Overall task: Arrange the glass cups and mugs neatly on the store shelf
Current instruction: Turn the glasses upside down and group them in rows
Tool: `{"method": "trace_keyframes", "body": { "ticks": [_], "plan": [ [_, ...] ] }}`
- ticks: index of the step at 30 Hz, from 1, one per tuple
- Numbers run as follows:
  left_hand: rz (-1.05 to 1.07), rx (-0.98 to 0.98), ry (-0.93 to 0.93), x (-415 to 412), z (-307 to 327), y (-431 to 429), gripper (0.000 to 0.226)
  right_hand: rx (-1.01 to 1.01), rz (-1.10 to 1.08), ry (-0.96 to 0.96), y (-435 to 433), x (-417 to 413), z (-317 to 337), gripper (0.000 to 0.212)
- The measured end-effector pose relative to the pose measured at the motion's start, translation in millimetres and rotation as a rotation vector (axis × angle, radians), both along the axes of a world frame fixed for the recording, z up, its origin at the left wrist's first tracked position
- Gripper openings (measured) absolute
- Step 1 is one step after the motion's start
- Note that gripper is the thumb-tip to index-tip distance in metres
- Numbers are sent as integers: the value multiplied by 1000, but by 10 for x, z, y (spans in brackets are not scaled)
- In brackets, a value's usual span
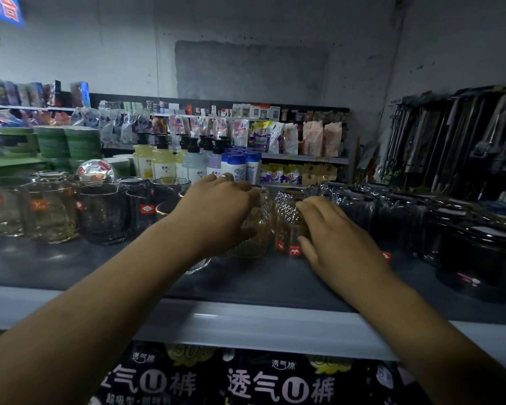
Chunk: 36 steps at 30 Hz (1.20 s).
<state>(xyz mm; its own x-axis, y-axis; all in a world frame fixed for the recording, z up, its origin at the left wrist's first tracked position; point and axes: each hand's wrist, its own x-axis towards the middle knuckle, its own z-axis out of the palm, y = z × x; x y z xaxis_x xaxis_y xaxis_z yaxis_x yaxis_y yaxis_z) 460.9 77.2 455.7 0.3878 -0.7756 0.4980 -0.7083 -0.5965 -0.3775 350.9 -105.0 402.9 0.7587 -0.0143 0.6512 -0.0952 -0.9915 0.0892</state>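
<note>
On the shelf (pixel 70 267), center: a person's L hand (pixel 216 211) grips an amber glass cup (pixel 257 229); R hand (pixel 333 238) seems to clasp the faceted glass (pixel 288 217) just beside it. Crowding in: dark mugs (pixel 103 211) left, wrapped black jars (pixel 479 252) right, pump bottles (pixel 161 159) far behind.

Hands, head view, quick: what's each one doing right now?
Left hand: fingers curled over a ribbed amber glass, holding it.
Right hand: touching the next amber glass; grip cannot be told.
</note>
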Motion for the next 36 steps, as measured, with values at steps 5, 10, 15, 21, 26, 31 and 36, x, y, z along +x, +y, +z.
{"method": "trace_keyframes", "body": {
  "ticks": [5, 10, 15, 21, 26, 31, 36],
  "plan": [
    [-25, -74, -11, -91, -20, -82, 60, 6, 70, -30, -20, -61, 32, 51],
    [-294, -372, 190, -369, -64, -352, 51, 106, 114, -205, -403, -479, 267, 46],
    [-299, -444, 356, -487, -141, -787, 66, 109, -111, -202, -858, -739, 362, 49],
    [-121, -347, 362, -515, -168, -1107, 85, 52, -305, -36, -965, -791, 379, 45],
    [-83, -366, 351, -511, -202, -1184, 71, 57, -301, -2, -997, -794, 353, 37],
    [-91, -394, 411, -506, -172, -1183, 65, 42, -293, -9, -1004, -798, 339, 37],
    [-48, -406, 394, -526, -179, -1196, 68, 34, -285, -5, -1006, -790, 355, 39]
  ]
}}
